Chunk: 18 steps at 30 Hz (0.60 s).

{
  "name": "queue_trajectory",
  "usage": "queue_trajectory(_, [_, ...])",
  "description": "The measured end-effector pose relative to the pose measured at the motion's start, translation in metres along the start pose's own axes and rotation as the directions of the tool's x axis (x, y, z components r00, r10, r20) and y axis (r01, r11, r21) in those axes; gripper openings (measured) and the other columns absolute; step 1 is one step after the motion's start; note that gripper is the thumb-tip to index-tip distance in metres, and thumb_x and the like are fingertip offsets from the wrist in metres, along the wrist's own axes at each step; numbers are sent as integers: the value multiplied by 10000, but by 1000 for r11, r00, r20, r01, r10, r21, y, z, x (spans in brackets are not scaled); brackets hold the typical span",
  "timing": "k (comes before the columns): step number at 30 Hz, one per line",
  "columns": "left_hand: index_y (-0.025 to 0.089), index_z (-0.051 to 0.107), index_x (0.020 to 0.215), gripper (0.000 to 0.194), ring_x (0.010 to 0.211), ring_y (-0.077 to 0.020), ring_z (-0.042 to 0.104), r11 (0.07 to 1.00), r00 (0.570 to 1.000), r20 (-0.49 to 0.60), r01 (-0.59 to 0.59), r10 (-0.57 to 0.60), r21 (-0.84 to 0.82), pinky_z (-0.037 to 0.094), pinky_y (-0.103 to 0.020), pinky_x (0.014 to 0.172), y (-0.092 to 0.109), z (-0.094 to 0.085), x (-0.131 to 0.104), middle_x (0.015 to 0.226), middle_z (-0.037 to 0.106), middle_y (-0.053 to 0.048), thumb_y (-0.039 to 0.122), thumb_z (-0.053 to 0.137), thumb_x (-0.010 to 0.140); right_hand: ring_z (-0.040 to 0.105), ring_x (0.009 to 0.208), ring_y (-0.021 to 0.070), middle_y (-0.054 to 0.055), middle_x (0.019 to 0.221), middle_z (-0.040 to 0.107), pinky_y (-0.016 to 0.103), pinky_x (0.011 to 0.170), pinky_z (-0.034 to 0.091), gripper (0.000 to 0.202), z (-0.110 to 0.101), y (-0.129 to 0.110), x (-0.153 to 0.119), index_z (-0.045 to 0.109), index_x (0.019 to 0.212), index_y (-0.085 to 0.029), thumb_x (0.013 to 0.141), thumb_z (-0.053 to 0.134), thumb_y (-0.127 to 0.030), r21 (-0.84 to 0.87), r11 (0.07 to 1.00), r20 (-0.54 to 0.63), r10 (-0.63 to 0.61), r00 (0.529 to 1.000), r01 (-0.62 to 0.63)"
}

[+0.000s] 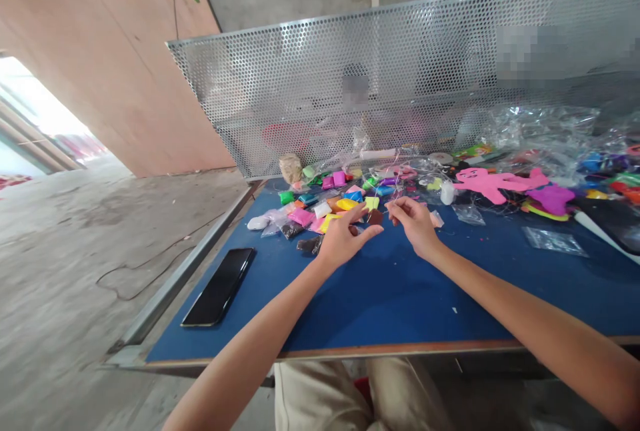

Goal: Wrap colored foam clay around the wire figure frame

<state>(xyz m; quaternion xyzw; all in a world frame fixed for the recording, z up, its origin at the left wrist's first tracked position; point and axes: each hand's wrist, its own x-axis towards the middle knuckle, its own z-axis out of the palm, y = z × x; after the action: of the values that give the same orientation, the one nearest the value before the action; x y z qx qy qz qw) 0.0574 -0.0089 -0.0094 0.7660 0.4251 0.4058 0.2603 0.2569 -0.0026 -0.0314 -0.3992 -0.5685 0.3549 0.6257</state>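
My left hand (344, 236) is above the blue table, thumb and forefinger curved around a small brown piece of modelling clay (375, 217). Close by on the right, my right hand (414, 223) has its thumb and fingertips pinched together. What they pinch is too small to make out; a thin wire-like line shows near them. Just beyond the hands lie small packets of coloured clay, among them a yellow packet (347, 204), a pink packet (301, 217) and a pale green piece (371, 203).
A black phone (219, 287) lies at the table's left side. A perforated metal panel (320, 77) stands along the back. To the right are a pink figure cutout (493, 184), a purple piece (551, 199), clear plastic bags (555, 241) and a small white bottle (447, 193).
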Motion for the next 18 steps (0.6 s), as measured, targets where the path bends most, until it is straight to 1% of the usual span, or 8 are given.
queue_trajectory(2, [221,644,1304,573,537,-129,563,998,999,-31,-29,31,62,430,-253,571,-2,-7,3,967,757,-80,543,678,831,497,585,143,-8,670,575,289,572,410,294,-4,4,4,608,774,-224,851,661,-503,10,1000,-45,11,999,-11])
queue_trajectory(4, [200,737,1125,428,540,-140,569,990,997,-35,-59,65,131,411,-248,580,-8,-14,7,763,734,-55,530,611,883,497,585,142,-6,674,576,288,566,409,299,-8,9,8,606,776,-223,842,666,-509,14,1000,-78,27,997,-26])
queue_trajectory(6, [186,775,903,388,517,-134,532,974,995,-6,-97,100,206,372,-242,563,-14,-22,11,595,651,-30,516,571,909,497,588,141,-5,675,580,288,570,408,299,-11,13,11,610,782,-220,833,676,-507,14,999,-96,35,995,-33])
queue_trajectory(8, [183,765,806,382,507,-128,492,951,990,54,-143,133,274,354,-246,561,-20,-28,14,549,593,-17,495,571,910,495,587,140,-4,674,585,291,576,408,300,-13,16,12,612,772,-217,827,684,-503,11,999,-96,39,995,-38])
queue_trajectory(11, [186,720,1078,297,660,-161,558,933,969,142,-234,202,273,432,-272,678,-27,-33,17,752,653,-41,378,554,923,495,581,138,-3,674,588,293,577,408,304,-14,16,12,607,755,-216,829,680,-501,12,999,-79,44,996,-43])
queue_trajectory(14, [172,535,1339,400,962,-212,594,924,934,181,-339,308,176,466,-341,899,-30,-38,18,1126,630,-123,247,453,954,493,579,135,-6,670,581,292,577,412,311,-13,14,11,599,751,-217,832,675,-507,15,999,-72,43,996,-42])
queue_trajectory(16, [186,486,1372,408,1031,-225,591,927,927,212,-343,309,152,460,-364,947,-31,-42,19,1207,604,-136,255,441,972,492,574,136,-6,665,578,293,571,413,323,-13,14,11,595,752,-218,832,670,-521,16,999,-72,44,996,-43])
queue_trajectory(18, [224,523,1341,398,982,-227,618,937,931,279,-295,237,188,477,-360,915,-34,-45,20,1144,649,-102,334,520,958,492,568,138,-5,664,579,294,564,411,335,-13,14,11,590,750,-219,830,666,-535,18,999,-73,46,996,-45])
